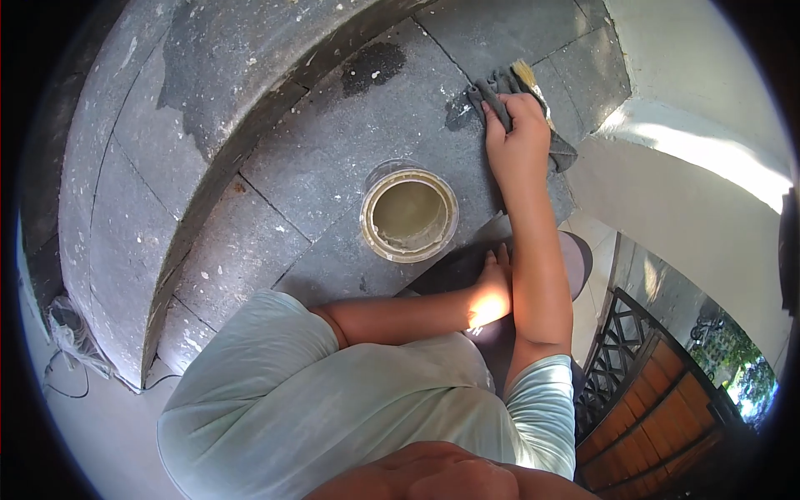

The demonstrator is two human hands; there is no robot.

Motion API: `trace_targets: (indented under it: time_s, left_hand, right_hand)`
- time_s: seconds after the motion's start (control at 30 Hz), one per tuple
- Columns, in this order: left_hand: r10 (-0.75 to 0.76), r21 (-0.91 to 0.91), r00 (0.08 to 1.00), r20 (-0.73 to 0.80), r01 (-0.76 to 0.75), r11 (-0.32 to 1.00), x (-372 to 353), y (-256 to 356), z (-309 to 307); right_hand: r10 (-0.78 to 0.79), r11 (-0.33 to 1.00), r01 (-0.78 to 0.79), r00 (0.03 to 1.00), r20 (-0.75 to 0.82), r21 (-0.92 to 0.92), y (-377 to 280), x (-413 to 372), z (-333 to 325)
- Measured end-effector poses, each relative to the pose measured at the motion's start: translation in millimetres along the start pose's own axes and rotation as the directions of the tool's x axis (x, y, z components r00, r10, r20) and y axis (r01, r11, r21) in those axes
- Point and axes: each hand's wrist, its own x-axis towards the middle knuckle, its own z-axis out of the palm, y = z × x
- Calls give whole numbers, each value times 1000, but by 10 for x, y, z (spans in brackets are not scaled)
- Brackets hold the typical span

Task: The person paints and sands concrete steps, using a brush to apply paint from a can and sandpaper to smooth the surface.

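A dark grey cloth (561,152) is bunched under my right hand (518,125), whose fingers are closed on it against the grey tiled step. Beside the knuckles lies a paintbrush (527,77), its pale bristles pointing away and its handle running along the cloth. My left hand (493,282) rests by my right forearm, over my leg, with the visible fingers stretched out and holding nothing; the forearm hides part of it. Left of both hands, a round tub (367,218) of murky, greenish liquid stands upright on the tiles.
A raised curved step (225,117) with white paint specks runs along the left. Wet dark patches (372,68) mark the tiles. A pale wall (692,175) rises at right, above a wooden gate (642,400). Crumpled clear plastic (77,333) lies at far left.
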Motion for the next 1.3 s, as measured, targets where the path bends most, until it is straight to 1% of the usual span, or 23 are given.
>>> trace_targets:
  time_s: [0.07,0.13,0.23,0.27,0.3,0.4,0.5,0.53,0.63,0.73,0.8,0.83,0.93,1.03,1.13,1.23,1.3]
  left_hand:
    - [-9,15,1000,29,8,1000,21,-14,47]
    - [-52,-30,998,19,53,998,-25,15,-92]
    - [-75,-41,995,65,78,996,-54,48,-220]
    - [-70,-35,996,52,72,997,-53,52,-221]
    - [-64,-27,997,41,65,997,-40,49,-185]
    - [-36,-2,999,10,36,999,-26,20,-96]
    - [-17,-19,1000,-11,17,1000,-30,16,-57]
    - [-15,-30,1000,-19,14,999,-32,15,-60]
    - [-71,-85,996,60,76,993,-9,35,-124]
    - [-79,10,996,33,79,997,3,44,-96]
    - [-94,-7,996,-4,94,996,4,55,-86]
    - [-98,-18,995,-20,98,995,-6,65,-83]
    - [-108,-80,993,-40,104,991,2,68,-90]
    - [-126,-76,991,-37,123,989,45,85,-39]
    - [-117,-81,989,-92,110,991,98,97,56]
    - [-105,-120,994,-37,100,988,101,92,10]
    - [-103,-137,994,-46,96,986,70,94,-48]
  right_hand:
    - [-2,1000,2,1000,3,-5,3,22,15]
    - [-58,998,56,997,55,29,7,10,6]
    - [-114,993,110,984,139,42,-17,8,-30]
    - [-126,992,121,978,165,43,-32,8,-32]
    - [-102,994,96,981,163,44,-17,17,-11]
    - [-77,997,79,993,94,-13,-74,20,32]
    - [-61,997,64,995,82,-37,-101,17,44]
    - [-65,997,69,993,102,-35,-101,12,41]
    - [-80,996,85,985,153,-27,-64,25,-9]
    - [-95,995,100,972,216,-13,-81,75,-54]
    - [-110,993,116,958,265,-8,-177,167,-77]
    - [-162,987,163,955,247,18,-200,220,-56]
    - [-258,965,261,941,219,12,-419,397,33]
    - [-303,945,323,923,239,-50,-549,543,222]
    - [-404,908,418,894,194,-37,-651,618,414]
    - [-440,881,470,860,260,-63,-667,609,524]
    - [-443,880,473,850,286,-45,-676,613,531]
